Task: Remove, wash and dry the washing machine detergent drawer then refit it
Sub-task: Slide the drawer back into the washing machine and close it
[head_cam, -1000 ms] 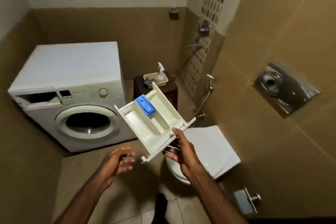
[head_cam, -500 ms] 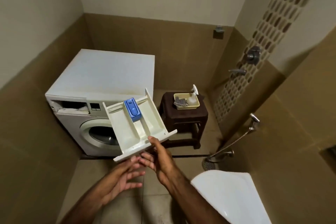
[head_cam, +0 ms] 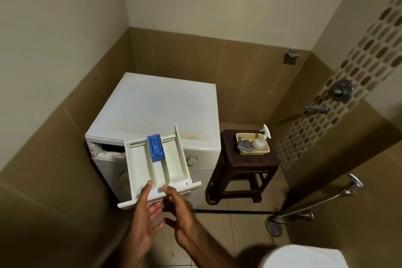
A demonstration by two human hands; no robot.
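Detergent drawer [head_cam: 159,164] is hanging in the air before the washing machine [head_cam: 156,111], long axis pointing away from you toward the open slot [head_cam: 108,150], which is lying up and left. You are pinching its front panel with left hand [head_cam: 144,213] and right hand [head_cam: 180,211], thumbs on top. Stool [head_cam: 245,165] is crowding the right.

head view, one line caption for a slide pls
Both hands hold the detergent drawer out in front of the washing machine.

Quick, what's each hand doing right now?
Left hand: holding the detergent drawer at its front, thumb on top.
Right hand: holding the same drawer front.
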